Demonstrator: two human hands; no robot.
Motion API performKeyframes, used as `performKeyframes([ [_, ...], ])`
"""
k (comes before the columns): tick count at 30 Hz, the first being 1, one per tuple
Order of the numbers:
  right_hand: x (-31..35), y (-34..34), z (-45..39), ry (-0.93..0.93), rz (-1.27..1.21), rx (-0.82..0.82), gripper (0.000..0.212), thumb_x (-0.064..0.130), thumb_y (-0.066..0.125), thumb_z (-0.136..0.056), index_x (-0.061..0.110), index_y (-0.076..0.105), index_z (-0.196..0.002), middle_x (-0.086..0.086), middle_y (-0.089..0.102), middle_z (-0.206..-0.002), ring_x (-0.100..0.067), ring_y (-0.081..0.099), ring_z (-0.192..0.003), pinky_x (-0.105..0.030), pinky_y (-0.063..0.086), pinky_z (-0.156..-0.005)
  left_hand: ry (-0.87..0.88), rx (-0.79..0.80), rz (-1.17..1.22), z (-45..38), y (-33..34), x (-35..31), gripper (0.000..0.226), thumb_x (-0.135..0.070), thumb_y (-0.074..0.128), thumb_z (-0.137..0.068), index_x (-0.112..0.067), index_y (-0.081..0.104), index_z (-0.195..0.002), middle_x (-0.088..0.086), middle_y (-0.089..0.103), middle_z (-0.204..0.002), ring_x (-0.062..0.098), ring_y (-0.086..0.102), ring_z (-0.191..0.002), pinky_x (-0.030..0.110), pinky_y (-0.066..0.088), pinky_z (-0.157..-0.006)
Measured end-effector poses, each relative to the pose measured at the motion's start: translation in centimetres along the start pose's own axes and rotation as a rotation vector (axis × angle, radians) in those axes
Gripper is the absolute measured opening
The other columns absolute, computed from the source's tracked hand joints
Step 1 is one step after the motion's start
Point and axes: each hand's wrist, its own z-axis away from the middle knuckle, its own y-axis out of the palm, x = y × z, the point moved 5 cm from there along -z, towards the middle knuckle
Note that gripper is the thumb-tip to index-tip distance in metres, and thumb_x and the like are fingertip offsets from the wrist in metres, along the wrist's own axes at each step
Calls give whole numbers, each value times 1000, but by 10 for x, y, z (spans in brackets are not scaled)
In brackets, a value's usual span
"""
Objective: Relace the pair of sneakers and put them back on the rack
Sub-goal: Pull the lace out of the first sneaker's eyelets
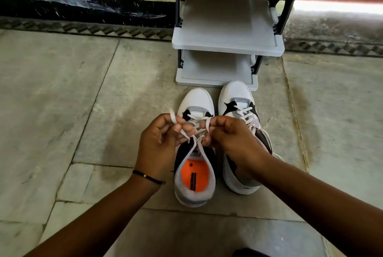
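Both forearms reach in; left hand [159, 142] and right hand [230, 136] each pinch an end of the lace [195, 149] above the left sneaker [194, 176], likely to knot it. Beside it, the right sneaker [240, 111] looks laced, near the rack [228, 45].

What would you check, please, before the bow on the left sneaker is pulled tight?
1. Left hand pinches a loop of the white lace: ok.
2. Right hand grips the other lace end: ok.
3. Left sneaker flat on the floor: ok.
4. Lower eyelets threaded: cannot tell, hands cover them.
5. Right sneaker laced: ok; bow tied: cannot tell.
6. Rack shelf free for the pair: ok.
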Motion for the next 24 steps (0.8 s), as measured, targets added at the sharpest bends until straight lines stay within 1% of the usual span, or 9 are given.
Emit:
performKeyframes([
  [4,14,7,7,-88,130,52,32,3,43,-89,21,69,-91,4,69,-68,-10,63,-68,-33,52,-71,134,14,-102,7,7,-12,24,-7,50,-88,-27,61,-83,-13,73,-77,9,70,-82,21,56,-76],
  [6,22,8,10,-173,169,84,26,10,44,-88,19,68,-94,-7,71,-83,-23,65,-79,-44,55,-76,157,-14,-95,7,3,-14,19,-12,50,-86,-27,62,-84,-13,73,-78,11,70,-82,24,57,-78],
  [8,26,8,13,-273,275,87,22,18,44,-89,12,65,-93,-19,66,-83,-37,61,-78,-54,53,-72,139,-27,-54,6,1,-13,19,-9,51,-88,-23,62,-83,-11,72,-73,12,70,-78,28,58,-75],
  [10,26,9,17,-314,300,62,21,18,45,-91,16,66,-93,-14,67,-77,-32,62,-71,-50,53,-68,95,-52,-9,5,-1,-10,22,-3,48,-91,-18,61,-82,-10,70,-67,9,68,-70,24,57,-69],
  [12,25,5,19,-293,205,11,25,11,46,-93,24,67,-96,6,66,-66,-14,61,-63,-32,53,-64,42,-102,36,6,-3,-6,23,-2,45,-92,-14,61,-82,-9,67,-63,5,64,-62,19,55,-63],
  [14,24,-3,17,-248,56,-67,26,8,45,-95,21,67,-96,8,61,-57,-10,59,-60,-24,49,-66,-12,-168,93,5,-8,-2,25,-1,42,-93,-13,60,-80,-5,61,-63,4,57,-55,17,53,-58],
  [18,30,-12,13,-220,-172,-141,23,7,41,-96,4,63,-103,1,54,-55,-17,59,-60,-26,53,-69,-77,-256,118,-2,-16,6,30,0,39,-94,-15,58,-77,-3,52,-62,0,45,-46,14,44,-50],
  [21,29,-7,13,-168,-316,-110,20,4,41,-95,4,58,-106,-3,51,-56,-17,56,-57,-26,54,-65,-67,-253,107,-9,-15,8,32,-2,38,-95,-18,57,-75,-12,53,-53,1,40,-43,16,38,-45],
  [24,20,-3,10,-124,-395,-91,22,1,40,-95,10,56,-107,-5,48,-58,-16,51,-52,-30,51,-60,-50,-245,95,-13,-12,5,33,-2,37,-95,-18,55,-73,-9,50,-58,3,37,-42,18,34,-42],
])
